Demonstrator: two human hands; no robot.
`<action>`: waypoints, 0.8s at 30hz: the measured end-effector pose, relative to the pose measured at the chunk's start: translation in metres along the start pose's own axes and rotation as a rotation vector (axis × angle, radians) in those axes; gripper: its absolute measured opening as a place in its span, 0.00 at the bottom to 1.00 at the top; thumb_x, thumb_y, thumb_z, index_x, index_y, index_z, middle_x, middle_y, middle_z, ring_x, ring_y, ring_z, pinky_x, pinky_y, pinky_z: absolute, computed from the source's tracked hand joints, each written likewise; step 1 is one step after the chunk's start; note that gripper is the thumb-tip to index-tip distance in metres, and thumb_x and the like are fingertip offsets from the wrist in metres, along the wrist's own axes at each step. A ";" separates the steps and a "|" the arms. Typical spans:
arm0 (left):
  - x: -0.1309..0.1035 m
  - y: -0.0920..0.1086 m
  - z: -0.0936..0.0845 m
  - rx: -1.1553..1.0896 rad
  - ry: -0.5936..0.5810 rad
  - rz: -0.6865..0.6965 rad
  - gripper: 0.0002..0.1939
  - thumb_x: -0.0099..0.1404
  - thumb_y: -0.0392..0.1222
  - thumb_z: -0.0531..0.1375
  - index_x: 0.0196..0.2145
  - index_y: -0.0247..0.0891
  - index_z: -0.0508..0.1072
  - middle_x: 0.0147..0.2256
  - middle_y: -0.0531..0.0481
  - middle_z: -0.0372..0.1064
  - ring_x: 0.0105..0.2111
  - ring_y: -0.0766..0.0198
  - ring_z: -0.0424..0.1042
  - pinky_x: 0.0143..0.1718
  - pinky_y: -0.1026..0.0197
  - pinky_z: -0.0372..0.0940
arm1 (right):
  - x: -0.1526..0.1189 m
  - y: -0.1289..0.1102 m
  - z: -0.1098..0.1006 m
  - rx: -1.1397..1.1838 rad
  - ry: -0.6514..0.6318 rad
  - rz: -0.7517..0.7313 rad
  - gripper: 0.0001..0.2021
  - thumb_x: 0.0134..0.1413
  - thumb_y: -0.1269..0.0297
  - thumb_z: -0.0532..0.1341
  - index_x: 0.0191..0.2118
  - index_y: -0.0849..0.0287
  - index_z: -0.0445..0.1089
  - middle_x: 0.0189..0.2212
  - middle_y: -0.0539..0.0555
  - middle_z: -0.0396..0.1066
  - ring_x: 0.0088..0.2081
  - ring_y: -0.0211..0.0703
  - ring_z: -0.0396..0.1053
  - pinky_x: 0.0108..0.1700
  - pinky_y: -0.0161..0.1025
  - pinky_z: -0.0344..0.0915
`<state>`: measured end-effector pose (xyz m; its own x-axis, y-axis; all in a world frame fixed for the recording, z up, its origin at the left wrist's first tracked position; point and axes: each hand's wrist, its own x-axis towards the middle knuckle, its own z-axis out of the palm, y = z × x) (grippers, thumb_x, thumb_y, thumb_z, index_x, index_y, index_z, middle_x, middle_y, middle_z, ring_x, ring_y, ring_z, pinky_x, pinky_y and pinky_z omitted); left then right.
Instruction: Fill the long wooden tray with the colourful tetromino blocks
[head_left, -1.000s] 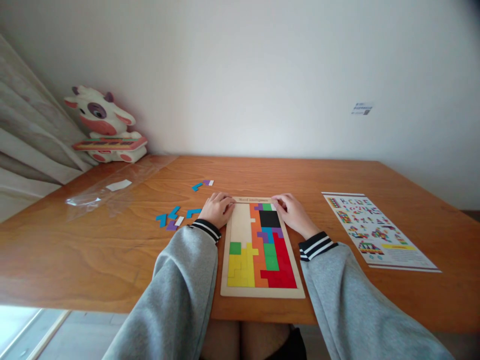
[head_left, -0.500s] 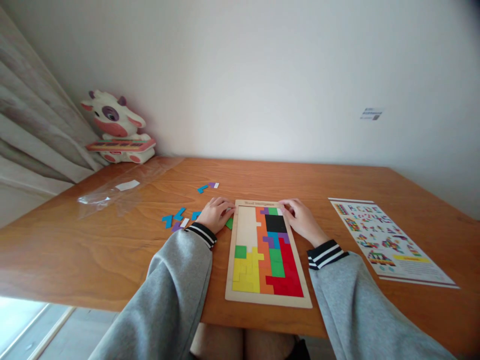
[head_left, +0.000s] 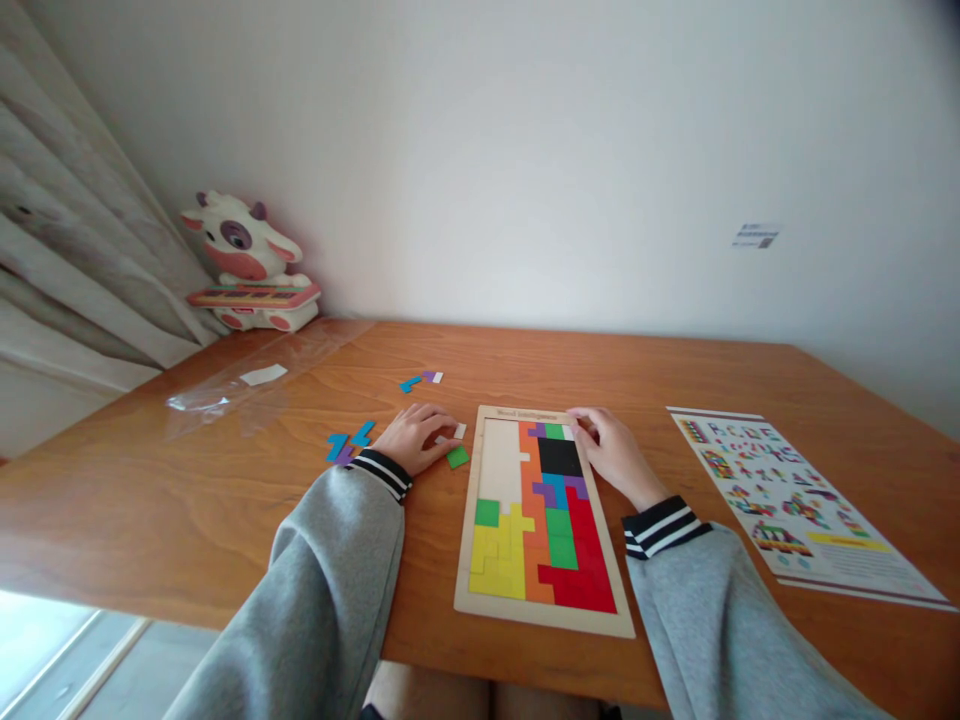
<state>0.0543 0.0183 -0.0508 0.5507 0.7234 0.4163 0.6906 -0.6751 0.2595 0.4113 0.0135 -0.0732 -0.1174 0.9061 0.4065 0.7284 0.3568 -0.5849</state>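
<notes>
1. Here's the left hand (head_left: 416, 438), palm down over the tabletop (head_left: 600, 370), fingers curved, thumb and fingertips apart with a visible gap between them.
2. Right at its thumb lies a loose green piece (head_left: 457, 457), and a loose white piece (head_left: 460, 431) sits by the fingertips, just beyond the thumb.
3. Over to the right hand (head_left: 607, 450): its bent fingers are on the upper right corner of the puzzle board (head_left: 501, 460); whether they clamp it or only rest there, I can't tell.
4. And the board itself? Flat on the table between the two hands, reaching toward the body, its bare patch on the left hand's side.
5. Just left of the right hand, a black block (head_left: 559, 457) is set in; nearer the body come red pieces (head_left: 589, 560), and yellow pieces (head_left: 499, 560) on the left hand's side.
6. Close on the outer side of the left hand: blue pieces (head_left: 337, 447) and a purple piece (head_left: 344, 456), partly hidden by that hand. Beyond it, another little group, with a far blue piece (head_left: 409, 384).
7. Well out to the right hand's right, a printed sheet (head_left: 810, 500); far past the left hand, a clear plastic bag (head_left: 225, 402) and a cow toy (head_left: 247, 262).
</notes>
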 end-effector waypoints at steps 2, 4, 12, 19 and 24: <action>0.000 0.002 -0.001 -0.015 -0.005 0.007 0.15 0.67 0.51 0.58 0.45 0.40 0.75 0.44 0.44 0.74 0.45 0.56 0.73 0.49 0.52 0.67 | 0.000 0.001 0.000 0.004 0.005 -0.003 0.13 0.61 0.61 0.54 0.46 0.59 0.71 0.42 0.60 0.73 0.35 0.47 0.71 0.44 0.48 0.70; -0.001 0.004 -0.004 -0.036 -0.026 0.034 0.19 0.63 0.54 0.63 0.47 0.40 0.74 0.44 0.44 0.74 0.46 0.55 0.73 0.50 0.52 0.67 | -0.001 0.002 0.001 0.011 0.020 -0.007 0.13 0.61 0.61 0.54 0.46 0.58 0.71 0.42 0.60 0.73 0.38 0.48 0.72 0.45 0.48 0.70; -0.001 0.005 -0.005 -0.051 -0.013 0.044 0.16 0.63 0.51 0.62 0.44 0.41 0.76 0.41 0.45 0.77 0.42 0.57 0.75 0.47 0.53 0.69 | -0.002 0.004 0.002 0.058 0.037 -0.003 0.14 0.59 0.60 0.56 0.47 0.57 0.70 0.44 0.59 0.74 0.34 0.45 0.72 0.43 0.48 0.71; -0.001 0.011 -0.006 0.096 0.041 -0.032 0.16 0.64 0.54 0.61 0.43 0.42 0.76 0.41 0.45 0.76 0.42 0.54 0.74 0.46 0.51 0.67 | -0.002 0.005 0.003 0.063 0.025 -0.002 0.14 0.60 0.59 0.55 0.48 0.57 0.70 0.43 0.59 0.74 0.35 0.46 0.71 0.44 0.48 0.70; -0.031 0.013 -0.016 0.420 0.329 -0.463 0.29 0.60 0.65 0.59 0.49 0.41 0.73 0.51 0.34 0.70 0.50 0.38 0.68 0.49 0.35 0.61 | -0.003 0.005 0.003 0.072 0.032 0.012 0.15 0.60 0.59 0.55 0.48 0.58 0.70 0.44 0.59 0.74 0.35 0.46 0.72 0.45 0.49 0.70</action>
<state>0.0384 -0.0153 -0.0471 0.0324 0.7965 0.6037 0.9787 -0.1478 0.1425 0.4134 0.0129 -0.0792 -0.0865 0.9033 0.4202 0.6793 0.3620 -0.6383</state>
